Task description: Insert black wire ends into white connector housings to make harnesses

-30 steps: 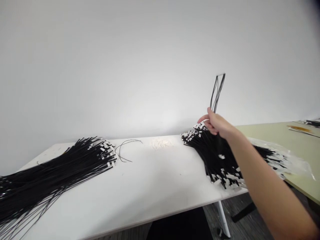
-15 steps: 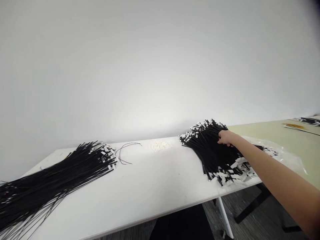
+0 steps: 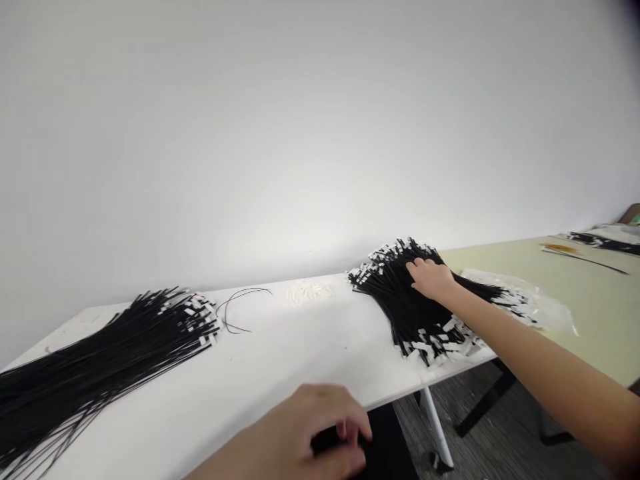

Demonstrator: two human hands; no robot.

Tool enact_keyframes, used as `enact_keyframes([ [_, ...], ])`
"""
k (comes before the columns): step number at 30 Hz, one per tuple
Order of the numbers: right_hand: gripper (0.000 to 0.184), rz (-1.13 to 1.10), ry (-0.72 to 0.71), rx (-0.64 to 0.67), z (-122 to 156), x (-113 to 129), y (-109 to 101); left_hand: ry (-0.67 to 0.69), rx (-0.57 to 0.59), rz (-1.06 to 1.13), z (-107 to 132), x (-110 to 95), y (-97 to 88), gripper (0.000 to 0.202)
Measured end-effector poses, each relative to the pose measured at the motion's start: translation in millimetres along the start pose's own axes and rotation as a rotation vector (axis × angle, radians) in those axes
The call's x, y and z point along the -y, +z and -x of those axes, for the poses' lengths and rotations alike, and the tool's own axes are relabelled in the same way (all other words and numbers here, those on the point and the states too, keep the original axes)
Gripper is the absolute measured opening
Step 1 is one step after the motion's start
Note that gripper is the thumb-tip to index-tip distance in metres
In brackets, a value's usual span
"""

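My right hand (image 3: 429, 277) lies on top of a pile of short black cables (image 3: 405, 293) with white connectors at their ends, on the right part of the white table. Its fingers are slightly spread over the cables, and I see nothing gripped in them. Low in the middle, in front of the table edge, my left hand (image 3: 320, 433) hangs in the air, a little blurred. The fingers are curled, with a gap between thumb and forefinger, and it holds nothing.
A long bundle of black cables (image 3: 115, 353) with white connectors lies at the left of the white table (image 3: 295, 353). Between the piles are a thin loose wire (image 3: 233, 303) and small white pieces (image 3: 309, 293). A clear plastic bag (image 3: 555, 310) reaches onto a yellowish table (image 3: 600, 300).
My left hand has come into view at the bottom. My right hand stays on the cable pile, its fingers now more spread. The whole view has shifted slightly to the right.
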State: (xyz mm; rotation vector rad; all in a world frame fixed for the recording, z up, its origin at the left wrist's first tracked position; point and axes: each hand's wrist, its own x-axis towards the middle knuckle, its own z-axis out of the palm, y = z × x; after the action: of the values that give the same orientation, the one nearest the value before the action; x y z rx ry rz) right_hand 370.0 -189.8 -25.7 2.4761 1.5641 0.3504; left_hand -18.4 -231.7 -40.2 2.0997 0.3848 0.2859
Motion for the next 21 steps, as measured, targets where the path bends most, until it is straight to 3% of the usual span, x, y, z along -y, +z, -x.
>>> enact_keyframes([
  [3, 0.032, -0.011, 0.04, 0.118, 5, 6, 11, 0.012, -0.015, -0.037, -48, 9, -6.5, 0.02],
  [8, 0.046, -0.048, 0.094, 0.275, 3, 15, 26, 0.017, -0.032, 0.028, -92, 40, 3.2, 0.019],
  [12, 0.04, -0.058, 0.092, 0.33, -7, 18, 9, 0.009, -0.053, 0.043, -100, 54, 5.1, 0.02],
  [15, 0.039, -0.081, 0.046, 0.279, -11, 30, -15, -0.017, -0.029, 0.014, -97, 57, -0.9, 0.021],
  [18, 0.043, -0.142, -0.044, 0.198, -10, 61, -34, -0.04, -0.02, -0.036, -93, 63, -15.8, 0.023],
  [21, 0.043, -0.252, -0.192, 0.161, -9, 108, -44, -0.079, -0.082, -0.139, -88, 81, -42.9, 0.025],
])
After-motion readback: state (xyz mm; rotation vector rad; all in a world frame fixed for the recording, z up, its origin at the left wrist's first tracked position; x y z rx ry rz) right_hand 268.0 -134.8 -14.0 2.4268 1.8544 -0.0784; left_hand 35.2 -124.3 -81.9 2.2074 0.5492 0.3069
